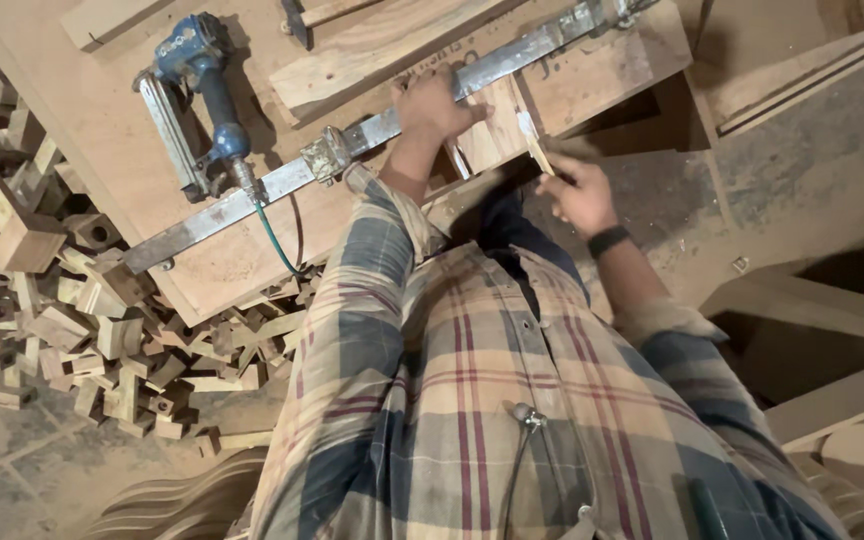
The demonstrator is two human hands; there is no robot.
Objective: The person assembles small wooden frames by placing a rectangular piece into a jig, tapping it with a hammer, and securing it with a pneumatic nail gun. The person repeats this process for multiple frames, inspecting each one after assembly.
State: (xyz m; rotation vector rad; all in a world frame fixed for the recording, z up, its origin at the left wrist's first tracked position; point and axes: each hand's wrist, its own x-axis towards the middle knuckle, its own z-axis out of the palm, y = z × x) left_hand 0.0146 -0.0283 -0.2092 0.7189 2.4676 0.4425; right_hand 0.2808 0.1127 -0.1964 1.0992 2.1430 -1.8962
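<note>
Workbench: I see a broad wooden bench top (242,250), pale and dusty, running off the upper edge of my view.
Bar clamp: a long grey metal bar clamp (372,130) lies slantwise across the bench, from lower left to upper right.
Wood panel: a small flat light-brown wood piece (497,130) sits at the bench's near edge, under the clamp bar.
Left hand: my left hand (432,105) lies palm down, fingers curled over the clamp bar and pressing the panel's upper left part.
Right hand: my right hand (577,190) is closed on a thin pale stick (534,145), pinched between thumb and fingers; its tip touches the panel's right edge.
Position: the panel lies between both hands, just beyond my plaid shirt.
Nail gun: a blue pneumatic nailer (197,90) rests well left of the hands.
</note>
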